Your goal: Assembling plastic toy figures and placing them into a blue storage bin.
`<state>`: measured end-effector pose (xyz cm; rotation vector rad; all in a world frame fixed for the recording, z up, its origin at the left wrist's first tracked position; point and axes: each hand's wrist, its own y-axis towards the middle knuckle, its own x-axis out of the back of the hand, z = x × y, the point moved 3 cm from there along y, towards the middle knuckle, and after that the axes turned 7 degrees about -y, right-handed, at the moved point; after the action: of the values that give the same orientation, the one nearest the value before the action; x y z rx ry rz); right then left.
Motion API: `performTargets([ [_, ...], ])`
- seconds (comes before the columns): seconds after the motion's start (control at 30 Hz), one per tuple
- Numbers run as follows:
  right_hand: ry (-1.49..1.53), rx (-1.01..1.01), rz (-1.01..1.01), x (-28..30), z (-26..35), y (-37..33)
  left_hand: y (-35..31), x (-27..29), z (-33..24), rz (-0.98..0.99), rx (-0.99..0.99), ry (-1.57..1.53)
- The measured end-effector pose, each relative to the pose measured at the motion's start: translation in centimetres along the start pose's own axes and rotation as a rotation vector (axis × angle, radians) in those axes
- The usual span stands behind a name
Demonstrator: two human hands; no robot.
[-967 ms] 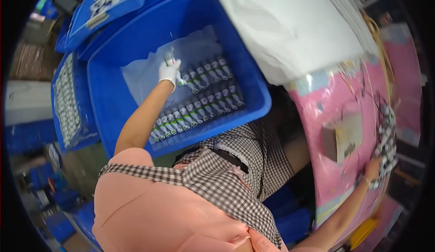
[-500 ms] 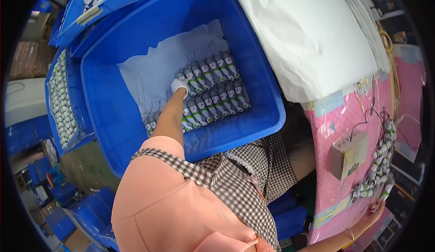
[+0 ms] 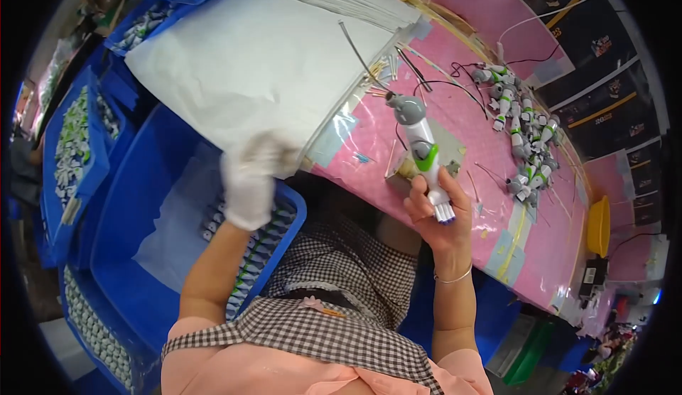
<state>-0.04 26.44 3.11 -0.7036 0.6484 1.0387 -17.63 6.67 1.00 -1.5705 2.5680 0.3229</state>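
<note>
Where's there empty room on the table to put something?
The white paper looks bare beyond the left hand. The pink tabletop has room between taped strip and yellow basin. It's crowded at the heap of wired grey-white-green pieces and around the box behind the piece in the right hand.

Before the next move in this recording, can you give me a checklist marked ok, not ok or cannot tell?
1. Right hand gripping the device: ok, at its lower white end.
2. Left hand empty: cannot tell, gloved and blurred.
3. Device in the blue bin: not ok, held up in front of the pink table.
4. Similar devices in the heap lined up: not ok, jumbled.
5. Bin beside the person: ok, on the left.
</note>
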Motion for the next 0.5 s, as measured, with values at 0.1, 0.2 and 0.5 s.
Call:
performTargets([
  [0.1, -0.023, -0.023, 0.087, 0.9, -1.2, 0.4, 1.1, -11.9, -0.5, 0.536, 0.474, -0.462],
  [0.2, 0.114, 0.022, 0.065, 0.3, -1.5, -0.4, 2.2, -14.0, 0.9, 0.438, 0.417, -0.648],
  [0.5, -1.164, 0.805, 0.125, 2.6, 0.5, -2.3, 0.8, -16.2, -0.1, 0.517, 0.679, -0.934],
])
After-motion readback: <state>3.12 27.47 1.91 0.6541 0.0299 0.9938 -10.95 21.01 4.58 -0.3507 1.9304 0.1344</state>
